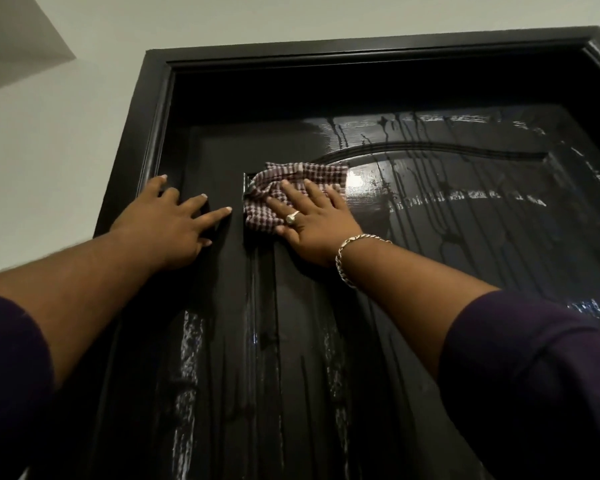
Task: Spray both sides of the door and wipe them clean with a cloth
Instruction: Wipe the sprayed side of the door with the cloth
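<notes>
A tall black panelled door [430, 209] fills the view, seen from below. Its upper right part is wet, with shiny streaks and drips running down. A checked brown-and-white cloth [291, 178] lies flat against the door at the upper left corner of the arched panel. My right hand [312, 223], with a ring and a bracelet, presses the cloth to the door with straight fingers. My left hand [170, 223] rests flat on the door's left stile, fingers spread, next to the frame. No spray bottle is in view.
The black door frame [142, 133] borders the door at left and top. A pale wall [49, 150] lies to the left and above. Wet streaks also run down the lower panels.
</notes>
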